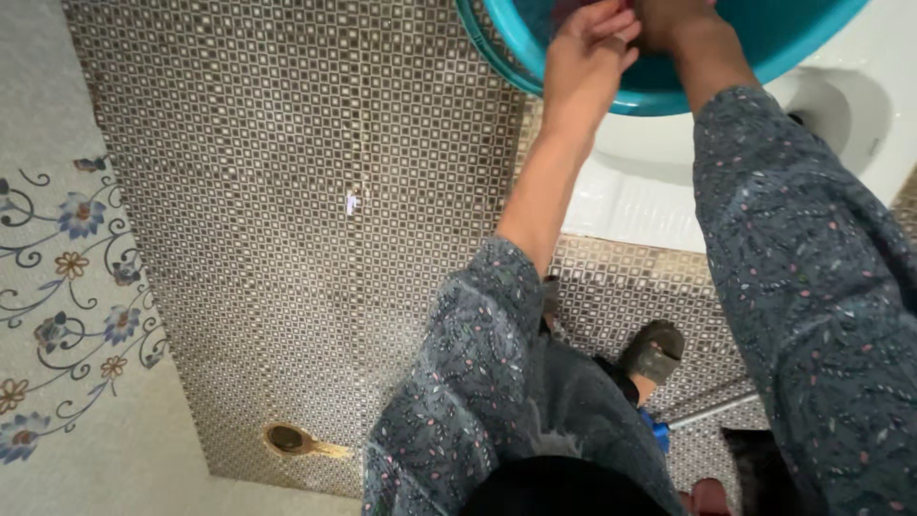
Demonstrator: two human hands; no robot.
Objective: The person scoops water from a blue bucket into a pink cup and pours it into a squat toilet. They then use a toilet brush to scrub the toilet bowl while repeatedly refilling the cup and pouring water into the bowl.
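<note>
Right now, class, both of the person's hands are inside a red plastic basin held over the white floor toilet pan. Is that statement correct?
Not quite. The head view shows the basin is teal, not red. The rest holds: the left hand and right hand are both inside it, above the white floor toilet pan.

Turquoise basin [764, 43] surrounding the fingers [611, 24]; white ceramic fixture [640, 191] lying beneath it; grey-blue sleeves [812, 287] showing small floral print; floor [287, 191] below showing brown-and-white mosaic; wall tile [67, 277] displaying blue flowers on cream.
</note>
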